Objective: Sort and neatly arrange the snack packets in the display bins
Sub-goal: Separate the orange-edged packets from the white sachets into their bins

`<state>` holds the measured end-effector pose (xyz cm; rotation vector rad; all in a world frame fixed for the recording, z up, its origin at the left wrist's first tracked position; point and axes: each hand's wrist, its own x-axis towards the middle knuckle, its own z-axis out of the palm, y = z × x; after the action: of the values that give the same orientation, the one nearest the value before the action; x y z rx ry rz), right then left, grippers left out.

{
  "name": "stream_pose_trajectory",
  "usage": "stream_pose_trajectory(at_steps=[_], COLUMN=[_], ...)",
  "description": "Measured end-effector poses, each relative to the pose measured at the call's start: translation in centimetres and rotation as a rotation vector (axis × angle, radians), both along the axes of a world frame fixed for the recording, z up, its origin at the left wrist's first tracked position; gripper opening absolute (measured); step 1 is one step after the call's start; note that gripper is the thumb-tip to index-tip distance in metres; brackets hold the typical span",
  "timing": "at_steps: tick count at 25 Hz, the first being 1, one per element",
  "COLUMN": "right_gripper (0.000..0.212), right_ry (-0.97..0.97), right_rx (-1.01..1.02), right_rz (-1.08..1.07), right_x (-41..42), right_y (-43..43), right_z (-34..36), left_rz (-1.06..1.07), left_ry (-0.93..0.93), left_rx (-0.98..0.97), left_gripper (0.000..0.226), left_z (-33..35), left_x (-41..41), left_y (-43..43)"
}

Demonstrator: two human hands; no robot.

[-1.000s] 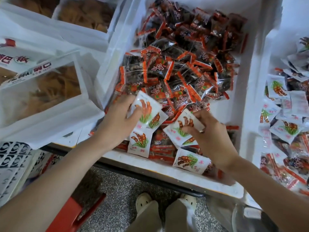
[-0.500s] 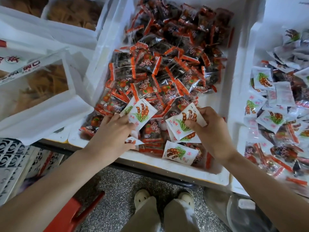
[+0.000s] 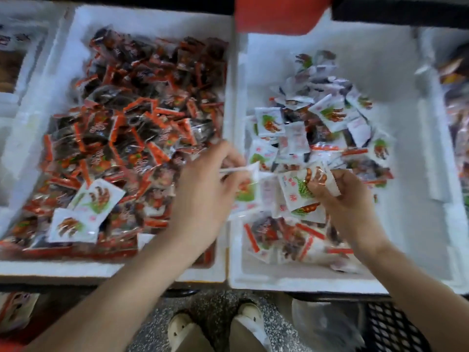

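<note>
1. At the bottom centre of the frame, two pale shoes [image 3: 181,331] stand on a speckled floor [image 3: 215,299].
2. The left hand [image 3: 203,196] is at mid-frame, above the wall where the two bins meet. Its fingers are curled and pinch a thin stack of white packets [image 3: 241,171], seen edge-on at the fingertips.
3. The right hand [image 3: 347,199] is right of centre, over the near half of the right bin [image 3: 304,284]. Its fingers are clenched round a bunch of white packets [image 3: 294,189] printed in red and green.
4. Below that hand, at the bin's near end, lie a few red-striped packets [image 3: 279,240].
5. The left bin [image 3: 76,269], white foam, fills the left half of the frame and is heaped with red-edged dark packets [image 3: 142,118]. Two stray white packets [image 3: 95,199] lie on top of them at lower left.
6. Further up, the right bin holds a loose pile of white packets [image 3: 299,133] across its middle.
7. At the top edge, a blurred red block [image 3: 281,13] sits beyond the bins.
</note>
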<state>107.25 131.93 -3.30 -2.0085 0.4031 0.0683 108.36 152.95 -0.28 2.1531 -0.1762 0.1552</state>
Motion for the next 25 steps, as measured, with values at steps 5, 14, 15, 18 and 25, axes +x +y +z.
stream_pose_trajectory(at_steps=[5,14,15,18,25], right_gripper=[0.029,0.059,0.063,0.055,0.036], right_ry=[-0.014,-0.004,0.004,-0.067,-0.169], right_rx=[-0.059,-0.156,-0.289,-0.441,-0.328], right_rz=[-0.239,-0.168,-0.080,0.190,0.748], right_x=[3.8,9.9,9.0,5.6,0.6], right_y=[-8.7,-11.1,-10.1,-5.6,11.5], right_z=[-0.9,-0.5,-0.5,-0.9,-2.1], left_rz=[0.073,0.129,0.031,-0.109,0.184], left_ry=[0.192,0.331,0.264,0.017,0.009], left_rx=[-0.269,-0.253,-0.116,0.170,0.478], left_gripper=[0.014,0.026,0.031,0.038,0.033], left_z=[-2.4,-5.3,-5.4,-5.2,-7.4], left_x=[6.4,12.3,11.3,6.7,-3.4], left_y=[-13.2,-19.0,-17.9,-11.4,11.5])
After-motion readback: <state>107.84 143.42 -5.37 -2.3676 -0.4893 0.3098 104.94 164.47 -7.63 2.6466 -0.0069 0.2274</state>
